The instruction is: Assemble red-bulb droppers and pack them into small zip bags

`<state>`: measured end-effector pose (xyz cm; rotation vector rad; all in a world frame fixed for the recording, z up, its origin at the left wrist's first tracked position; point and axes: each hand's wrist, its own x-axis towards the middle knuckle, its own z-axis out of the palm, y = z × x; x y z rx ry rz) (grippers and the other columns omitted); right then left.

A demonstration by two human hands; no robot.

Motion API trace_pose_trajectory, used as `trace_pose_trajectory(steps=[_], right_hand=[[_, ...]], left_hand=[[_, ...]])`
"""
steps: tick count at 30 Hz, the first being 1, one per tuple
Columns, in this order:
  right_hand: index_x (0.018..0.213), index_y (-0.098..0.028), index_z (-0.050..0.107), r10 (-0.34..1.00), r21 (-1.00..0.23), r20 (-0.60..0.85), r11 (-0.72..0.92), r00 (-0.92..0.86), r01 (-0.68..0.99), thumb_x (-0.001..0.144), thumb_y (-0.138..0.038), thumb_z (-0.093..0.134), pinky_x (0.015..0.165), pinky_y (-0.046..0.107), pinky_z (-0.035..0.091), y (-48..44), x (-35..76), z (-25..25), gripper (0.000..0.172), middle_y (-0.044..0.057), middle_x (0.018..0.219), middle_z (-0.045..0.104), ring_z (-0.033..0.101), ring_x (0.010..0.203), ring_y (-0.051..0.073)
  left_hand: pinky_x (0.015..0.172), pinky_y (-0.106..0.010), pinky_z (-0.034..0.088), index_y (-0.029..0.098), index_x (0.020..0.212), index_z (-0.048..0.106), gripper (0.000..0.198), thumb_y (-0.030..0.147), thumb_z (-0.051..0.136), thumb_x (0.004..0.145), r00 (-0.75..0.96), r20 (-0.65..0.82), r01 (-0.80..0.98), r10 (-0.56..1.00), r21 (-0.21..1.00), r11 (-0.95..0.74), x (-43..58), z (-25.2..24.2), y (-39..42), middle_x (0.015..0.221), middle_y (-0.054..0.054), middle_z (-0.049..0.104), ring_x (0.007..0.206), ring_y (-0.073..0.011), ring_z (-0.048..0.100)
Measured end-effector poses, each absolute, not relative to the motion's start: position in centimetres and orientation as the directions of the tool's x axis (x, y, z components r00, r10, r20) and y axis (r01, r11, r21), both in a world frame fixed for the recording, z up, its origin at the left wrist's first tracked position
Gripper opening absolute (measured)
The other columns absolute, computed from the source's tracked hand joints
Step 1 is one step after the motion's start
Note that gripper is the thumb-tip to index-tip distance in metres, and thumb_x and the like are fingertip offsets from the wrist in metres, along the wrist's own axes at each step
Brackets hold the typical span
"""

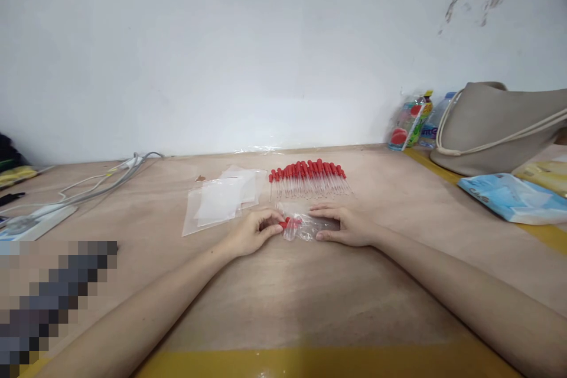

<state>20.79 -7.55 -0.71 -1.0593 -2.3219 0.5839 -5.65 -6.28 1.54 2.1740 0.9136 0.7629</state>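
Observation:
A clear, crumpled plastic bag (305, 229) lies on the table between my two hands. My left hand (254, 231) pinches red-bulbed droppers (290, 222) at the bag's left end. The bag partly covers these droppers, and their exact number cannot be told. Fingers and thumb of my right hand (348, 225) reach around the bag's right part and hold it against the tabletop. Just beyond the bag, a row of droppers (308, 174) with red rubber bulbs and thin clear stems lies side by side, bulbs toward the wall.
Flat translucent bags (221, 201) overlap left of the dropper row. Cables and a power strip (39, 221) lie at far left. At right are drink bottles (410, 121), a grey bag (491, 124) and a blue packet (509, 196). A white wall (221, 53) bounds the table (266, 307).

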Motion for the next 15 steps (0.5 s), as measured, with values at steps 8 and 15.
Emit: trace_pose_trajectory(steps=[8,15], right_hand=[[0.12,-0.023,0.052,0.764,-0.573,0.282,0.619,-0.58,0.537,0.07,-0.052,0.061,0.1,0.044,0.032,-7.8,20.6,-0.7,0.058,0.008,0.126,0.05,0.041,0.119,0.025],[0.12,-0.023,0.052,0.751,-0.576,0.287,0.631,-0.594,0.519,0.069,-0.052,0.061,0.1,0.045,0.032,-7.9,20.7,-0.7,0.059,0.009,0.126,0.05,0.041,0.119,0.025]], left_hand=[[0.052,-0.021,0.036,0.016,0.087,0.063,0.022,0.034,0.059,0.075,0.651,0.166,0.39,0.741,0.764,-0.513,-5.6,1.6,-6.2,0.067,-0.001,0.058,0.057,-0.0112,0.048],[0.054,-0.022,0.038,0.015,0.093,0.062,0.041,0.036,0.073,0.059,0.504,0.202,0.398,0.84,0.808,-0.433,-5.3,0.4,-6.1,0.072,-0.001,0.056,0.057,-0.0102,0.046]])
